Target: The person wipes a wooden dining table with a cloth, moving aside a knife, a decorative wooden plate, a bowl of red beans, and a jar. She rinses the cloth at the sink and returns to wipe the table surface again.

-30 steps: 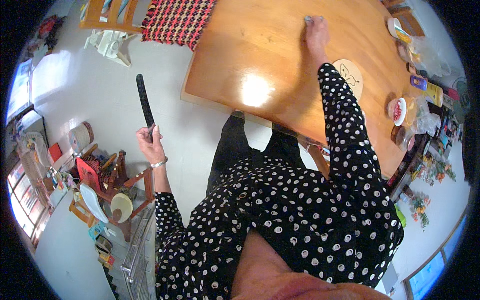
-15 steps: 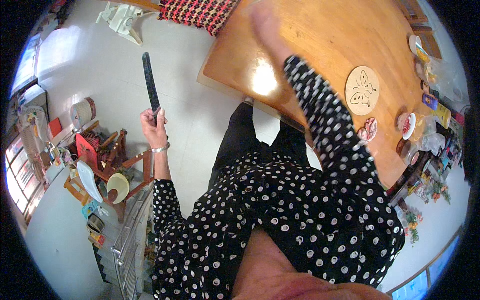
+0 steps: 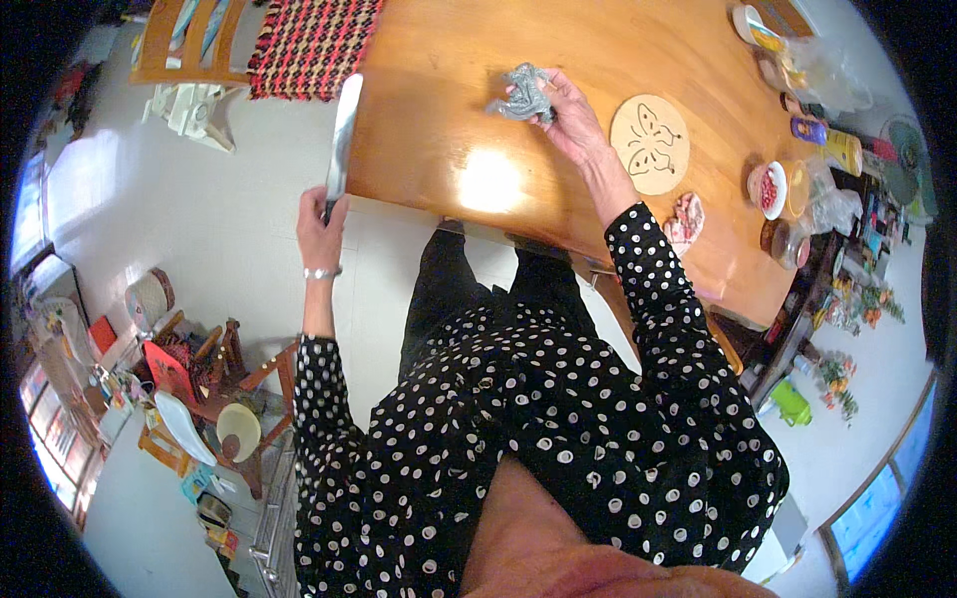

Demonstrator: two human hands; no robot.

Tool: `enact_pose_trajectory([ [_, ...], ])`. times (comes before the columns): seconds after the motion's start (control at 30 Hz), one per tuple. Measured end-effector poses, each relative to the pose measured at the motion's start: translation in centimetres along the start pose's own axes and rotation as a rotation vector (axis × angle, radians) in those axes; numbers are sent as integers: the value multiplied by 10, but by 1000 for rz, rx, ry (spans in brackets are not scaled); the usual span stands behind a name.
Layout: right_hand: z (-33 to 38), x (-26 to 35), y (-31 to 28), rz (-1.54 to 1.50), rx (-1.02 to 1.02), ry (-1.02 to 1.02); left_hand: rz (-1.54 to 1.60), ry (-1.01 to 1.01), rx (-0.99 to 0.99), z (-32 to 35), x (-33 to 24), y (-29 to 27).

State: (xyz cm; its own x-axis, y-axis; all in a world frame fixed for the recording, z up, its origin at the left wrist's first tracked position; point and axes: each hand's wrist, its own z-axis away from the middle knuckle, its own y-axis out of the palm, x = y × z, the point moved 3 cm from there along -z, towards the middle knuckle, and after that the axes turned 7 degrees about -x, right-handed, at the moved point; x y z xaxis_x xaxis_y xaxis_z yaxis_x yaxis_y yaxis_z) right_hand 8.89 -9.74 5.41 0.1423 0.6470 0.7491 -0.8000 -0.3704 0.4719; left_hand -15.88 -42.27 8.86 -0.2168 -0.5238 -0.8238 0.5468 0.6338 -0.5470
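My left hand [image 3: 321,227] is closed around the dark handle of a long knife [image 3: 345,125]. Its shiny, round-tipped blade points up and away, beside the left edge of the wooden table. Over the table, the fingers of my right hand [image 3: 578,118] grip a crumpled grey bundle [image 3: 525,94]; whether it is cloth or thin plastic I cannot make out. To the right of that hand lies a round pale board with a butterfly design [image 3: 650,145]. Nearer me is a small crumpled red-and-white cloth [image 3: 684,223].
The wooden table [image 3: 429,149] carries a white bowl of red bits [image 3: 771,189], jars and plastic bags [image 3: 822,75] along its right side. A red-and-black woven mat [image 3: 314,50] overhangs its far left corner. A wooden chair [image 3: 189,45] stands at far left, a metal railing [image 3: 274,518] at lower left.
My right hand, blurred over the table before, has come nearer and now shows the grey bundle. The knife has turned from dark to shining and tilted rightward. The whole view has shifted.
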Motion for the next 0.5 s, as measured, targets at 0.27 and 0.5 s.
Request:
enact_pose_trajectory([
  [0.27,29,13,-75,1304,-585,-620,27,276,136,-89,-45,115],
  [0.5,38,-73,18,1876,-22,-785,-57,296,85,-102,-46,81],
])
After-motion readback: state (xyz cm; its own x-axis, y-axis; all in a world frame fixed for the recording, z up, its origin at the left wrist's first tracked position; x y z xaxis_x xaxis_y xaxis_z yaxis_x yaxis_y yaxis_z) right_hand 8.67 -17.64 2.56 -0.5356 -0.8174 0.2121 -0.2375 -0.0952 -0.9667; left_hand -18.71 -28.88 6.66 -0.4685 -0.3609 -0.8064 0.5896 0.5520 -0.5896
